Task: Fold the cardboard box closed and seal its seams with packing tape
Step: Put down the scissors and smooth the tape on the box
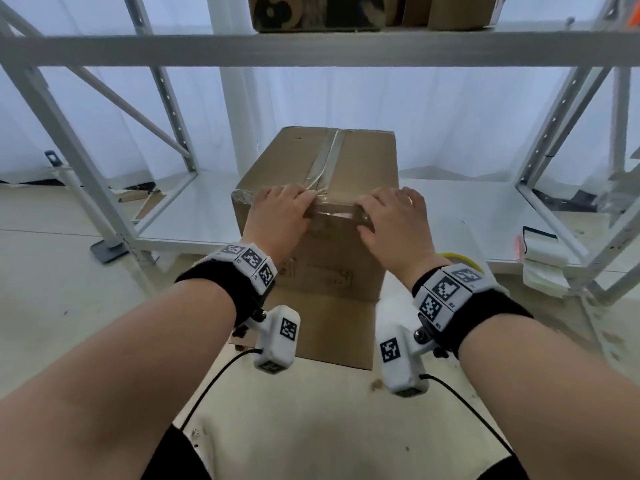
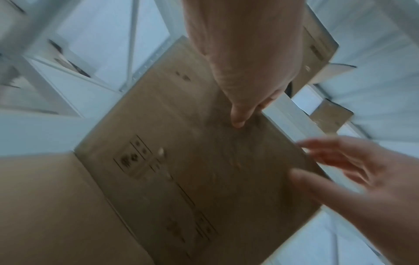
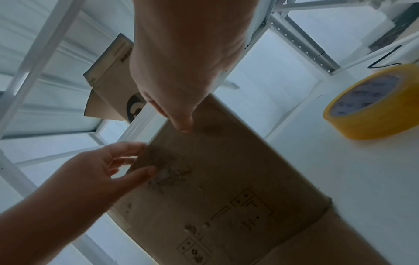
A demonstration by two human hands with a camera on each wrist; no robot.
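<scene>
- Standing on the low white shelf (image 1: 450,216) of a metal rack, a cardboard box (image 1: 332,265) w/ its top flaps shut; one bottom flap sticks out toward the person along the shelf.
- Clear tape strip (image 1: 327,157) runs down the top centre seam; a 2nd strip, wrinkled, lies across the near top edge, partly under both hands.
- Left hand (image 1: 278,216) is draped over the near top edge, left of the seam: fingers lie flat on the top over the tape, thumb down on the front face. Flat press, nothing gripped.
- Right hand (image 1: 393,223) does the same to the right of the seam, fingers spread flat over the edge, thumb on the front face. Also holds nothing.
- Hands are near each other but apart, w/ a short bare stretch of taped edge between them.
- Right wrist view: yellow tape roll (image 3: 374,102) lies flat on the shelf, right of the box, apart from it.
- Front face carries faint printed handling symbols; too blurred to read.
- Upper shelf holds more cardboard boxes (image 1: 318,12).
- White folded stuff (image 1: 543,261) sits at the shelf's right end; can't tell what it is.
</scene>
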